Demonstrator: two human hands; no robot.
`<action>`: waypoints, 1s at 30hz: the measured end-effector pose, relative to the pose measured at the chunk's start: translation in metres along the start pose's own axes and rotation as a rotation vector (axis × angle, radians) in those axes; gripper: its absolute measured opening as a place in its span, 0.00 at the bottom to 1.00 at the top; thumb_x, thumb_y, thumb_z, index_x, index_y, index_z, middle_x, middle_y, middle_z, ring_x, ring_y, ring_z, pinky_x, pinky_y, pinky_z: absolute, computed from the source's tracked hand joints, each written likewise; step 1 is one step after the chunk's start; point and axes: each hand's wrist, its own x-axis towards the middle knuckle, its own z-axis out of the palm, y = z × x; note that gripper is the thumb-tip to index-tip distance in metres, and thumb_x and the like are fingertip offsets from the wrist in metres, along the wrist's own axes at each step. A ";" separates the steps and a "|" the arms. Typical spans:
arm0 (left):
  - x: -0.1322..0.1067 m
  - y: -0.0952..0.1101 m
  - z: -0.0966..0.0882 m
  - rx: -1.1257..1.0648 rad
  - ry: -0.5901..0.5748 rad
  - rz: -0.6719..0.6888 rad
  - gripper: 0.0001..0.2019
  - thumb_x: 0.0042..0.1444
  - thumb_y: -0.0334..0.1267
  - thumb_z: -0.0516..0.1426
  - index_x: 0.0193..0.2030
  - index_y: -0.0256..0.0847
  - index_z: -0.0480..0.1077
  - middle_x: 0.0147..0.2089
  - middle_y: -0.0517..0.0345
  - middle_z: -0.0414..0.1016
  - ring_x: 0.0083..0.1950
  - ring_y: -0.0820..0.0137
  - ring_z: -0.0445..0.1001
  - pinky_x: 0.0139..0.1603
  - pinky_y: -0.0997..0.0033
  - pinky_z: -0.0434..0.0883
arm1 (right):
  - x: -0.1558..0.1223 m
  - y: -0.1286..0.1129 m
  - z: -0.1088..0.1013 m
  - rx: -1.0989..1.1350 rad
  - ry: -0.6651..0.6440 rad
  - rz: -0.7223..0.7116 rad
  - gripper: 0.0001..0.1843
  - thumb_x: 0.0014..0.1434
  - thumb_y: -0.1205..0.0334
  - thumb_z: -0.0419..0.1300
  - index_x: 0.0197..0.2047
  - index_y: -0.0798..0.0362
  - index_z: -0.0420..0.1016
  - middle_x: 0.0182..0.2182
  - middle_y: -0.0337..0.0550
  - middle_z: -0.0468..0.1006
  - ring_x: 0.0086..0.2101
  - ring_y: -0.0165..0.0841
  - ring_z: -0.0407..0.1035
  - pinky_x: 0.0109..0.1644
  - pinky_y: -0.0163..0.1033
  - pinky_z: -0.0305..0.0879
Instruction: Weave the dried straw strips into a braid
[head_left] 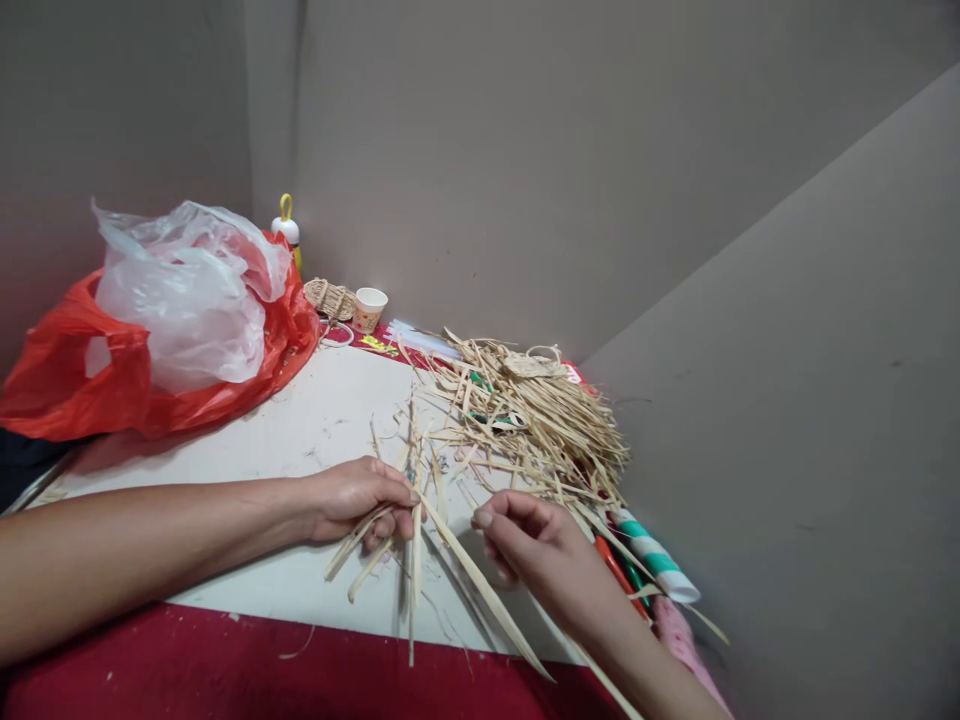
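My left hand (371, 502) is closed in a pinch on several dry straw strips (417, 575), which cross at its fingertips and spread out like a fan. One wide flat strip (480, 580) slants from that pinch down to the right, passing in front of my right hand. My right hand (525, 535) hovers a little to the right, thumb and forefinger pressed together; whatever is between them is too fine to make out. Beyond it lies a big pile of dry straw (559, 420) with loose ends spilling toward my hands.
Red and white plastic bags (202, 310) sit at the left. Along the back stand a paper cup (369, 310), a woven straw piece (330, 299) and a yellow-handled bottle (286, 232). A green-and-white striped roll (656, 555) lies at the right. Grey walls enclose the white board (300, 430) on red cloth (247, 660).
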 end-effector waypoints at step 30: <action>-0.019 0.026 0.004 0.664 -0.021 -0.049 0.09 0.51 0.36 0.48 0.23 0.39 0.64 0.16 0.63 0.65 0.13 0.77 0.55 0.15 0.76 0.54 | 0.026 -0.003 0.066 0.549 -0.265 0.275 0.15 0.51 0.54 0.58 0.20 0.55 0.65 0.08 0.25 0.50 0.11 0.18 0.37 0.13 0.28 0.31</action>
